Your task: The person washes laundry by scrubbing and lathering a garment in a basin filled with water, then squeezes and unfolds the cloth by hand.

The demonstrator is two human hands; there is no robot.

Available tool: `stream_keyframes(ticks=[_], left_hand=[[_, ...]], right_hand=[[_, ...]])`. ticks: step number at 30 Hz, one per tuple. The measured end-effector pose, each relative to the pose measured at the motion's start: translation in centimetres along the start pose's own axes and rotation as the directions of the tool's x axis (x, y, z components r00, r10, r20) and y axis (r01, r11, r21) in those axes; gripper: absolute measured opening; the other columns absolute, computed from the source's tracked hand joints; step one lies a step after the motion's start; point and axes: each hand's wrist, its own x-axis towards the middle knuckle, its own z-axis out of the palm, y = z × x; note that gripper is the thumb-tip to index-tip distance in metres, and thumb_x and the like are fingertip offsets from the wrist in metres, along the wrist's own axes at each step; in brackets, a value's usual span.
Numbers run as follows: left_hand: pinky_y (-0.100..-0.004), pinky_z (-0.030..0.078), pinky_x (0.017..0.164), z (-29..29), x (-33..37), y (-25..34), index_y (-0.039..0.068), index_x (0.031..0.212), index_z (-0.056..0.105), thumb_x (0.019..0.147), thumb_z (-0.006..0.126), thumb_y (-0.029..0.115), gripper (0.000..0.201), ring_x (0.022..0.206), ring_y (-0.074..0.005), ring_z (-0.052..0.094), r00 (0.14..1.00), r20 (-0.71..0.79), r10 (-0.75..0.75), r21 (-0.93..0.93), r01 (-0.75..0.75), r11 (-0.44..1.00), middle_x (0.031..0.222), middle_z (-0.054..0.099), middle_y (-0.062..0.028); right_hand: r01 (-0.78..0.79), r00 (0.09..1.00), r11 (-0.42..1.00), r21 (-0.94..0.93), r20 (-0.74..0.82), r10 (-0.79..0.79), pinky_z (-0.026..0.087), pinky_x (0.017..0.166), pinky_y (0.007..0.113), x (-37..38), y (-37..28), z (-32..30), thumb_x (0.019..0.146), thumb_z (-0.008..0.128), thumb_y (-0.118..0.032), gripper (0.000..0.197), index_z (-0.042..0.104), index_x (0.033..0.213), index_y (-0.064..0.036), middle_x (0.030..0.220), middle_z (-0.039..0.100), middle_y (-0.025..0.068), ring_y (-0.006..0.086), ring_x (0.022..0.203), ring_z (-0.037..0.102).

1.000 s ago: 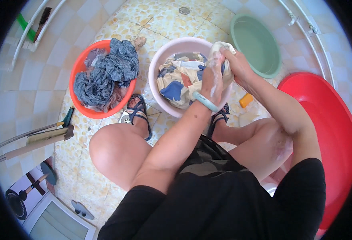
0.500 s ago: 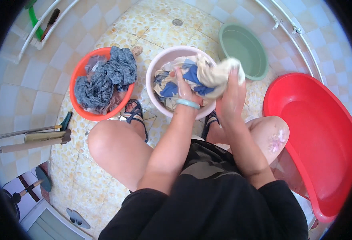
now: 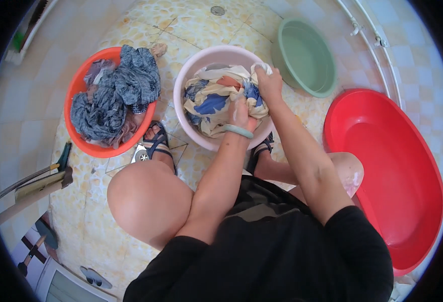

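A pale pink basin (image 3: 179,95) stands on the floor in front of me, between my feet. Cream cloth (image 3: 211,104) with blue and rust-coloured patches lies bunched inside it. My left hand (image 3: 240,111), with a pale green bangle (image 3: 238,131) on its wrist, is closed on a fold near the basin's middle; its fingertips are partly hidden. At the far right rim my right hand (image 3: 270,85) grips another part of the same cloth, a whitish end showing above the fingers.
To the left, an orange basin (image 3: 70,121) holds dark grey patterned clothes (image 3: 137,75). A green basin (image 3: 307,60) is at the back right, and a big red tub (image 3: 397,186) lies along my right side. Long-handled cleaning tools (image 3: 35,186) lean at the left wall.
My right hand has come down and left from beyond the basin's right side, bringing its stretch of cloth back to the rim. My left hand stays in the basin. The view has shifted slightly.
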Motion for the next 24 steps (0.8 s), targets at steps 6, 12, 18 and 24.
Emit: stream_keyframes(ticks=[6, 12, 18, 24], left_hand=[[-0.0371, 0.050, 0.076, 0.1, 0.2, 5.8, 0.005, 0.109, 0.053, 0.091, 0.038, 0.038, 0.041, 0.088, -0.0248, 0.060, 0.982, 0.166, -0.090, -0.256, 0.131, 0.958, 0.100, 0.059, -0.0120], [-0.0398, 0.044, 0.089, -0.5, 1.9, 4.0, 0.007, 0.116, 0.049, 0.090, 0.037, 0.041, 0.044, 0.100, -0.0254, 0.055, 0.989, -0.129, -0.075, 0.079, 0.086, 0.993, 0.111, 0.056, -0.0077], [-0.0349, 0.047, 0.082, 2.0, 0.6, 4.8, 0.007, 0.112, 0.053, 0.090, 0.039, 0.035, 0.038, 0.095, -0.0197, 0.057, 0.954, -0.296, -0.039, 0.106, 0.074, 0.992, 0.104, 0.058, -0.0048], [-0.0304, 0.048, 0.080, -1.0, 0.7, 4.6, 0.004, 0.113, 0.052, 0.091, 0.038, 0.034, 0.040, 0.094, -0.0178, 0.058, 0.986, -0.106, -0.126, -0.035, 0.123, 0.992, 0.105, 0.058, -0.0081]], right_hand=[[0.348, 0.882, 0.925, 0.151, 0.282, -0.378, 0.034, 0.096, 0.036, -11.8, -2.0, -1.0, 0.075, 0.064, -0.020, 0.047, 0.048, 0.115, -0.0015, 0.121, 0.046, 0.0232, 0.0326, 0.115, 0.043], [0.188, 0.973, 0.971, -0.147, 0.162, -0.164, 0.040, 0.089, 0.037, -1.9, 3.4, 4.9, 0.081, 0.055, -0.028, 0.038, 0.056, 0.099, 0.0057, 0.105, 0.054, 0.0266, 0.0364, 0.101, 0.052], [0.003, 0.951, 0.960, 0.281, 0.296, -0.090, 0.043, 0.080, 0.033, -1.8, -1.6, 1.7, 0.078, 0.053, -0.022, 0.033, 0.058, 0.101, 0.0002, 0.096, 0.058, 0.0176, 0.0293, 0.091, 0.056], [0.486, 0.842, 0.874, 0.013, 0.260, -0.472, 0.044, 0.076, 0.035, -10.9, -1.4, 0.7, 0.077, 0.056, -0.016, 0.026, 0.058, 0.100, -0.0039, 0.084, 0.055, 0.0168, 0.0315, 0.086, 0.055]])
